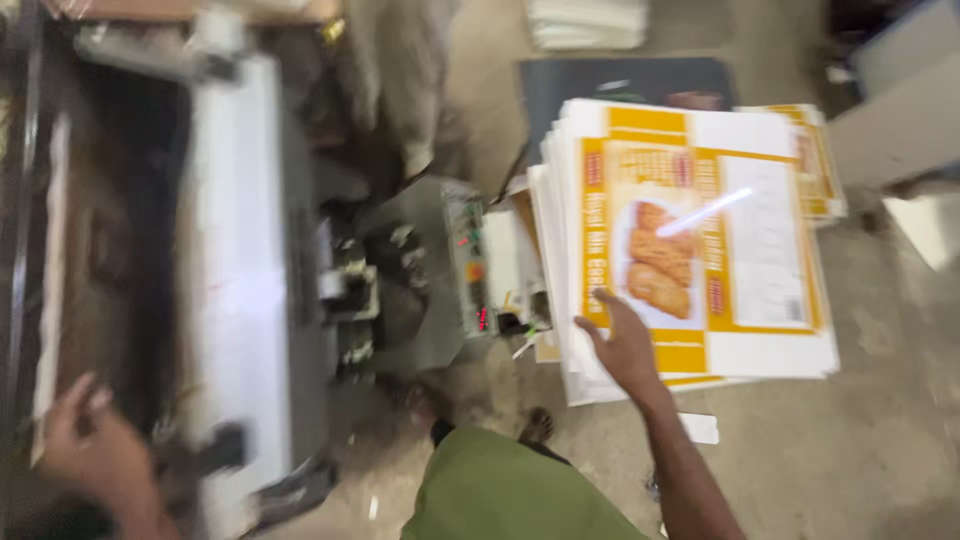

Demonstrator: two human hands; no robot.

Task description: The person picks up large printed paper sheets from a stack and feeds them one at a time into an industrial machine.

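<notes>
My right hand [622, 345] rests fingers apart on the stack of printed carton sheets [700, 250]; my left hand [85, 440], blurred, nears the machine [240, 270]; its fingers I cannot tell.

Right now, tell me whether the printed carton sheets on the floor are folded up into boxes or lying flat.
Flat. The printed carton sheets lie unfolded in a stack, panels spread; the right hand rests on the stack's near edge.

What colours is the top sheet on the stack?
White with yellow-orange panels, top sheet, head view.
</notes>
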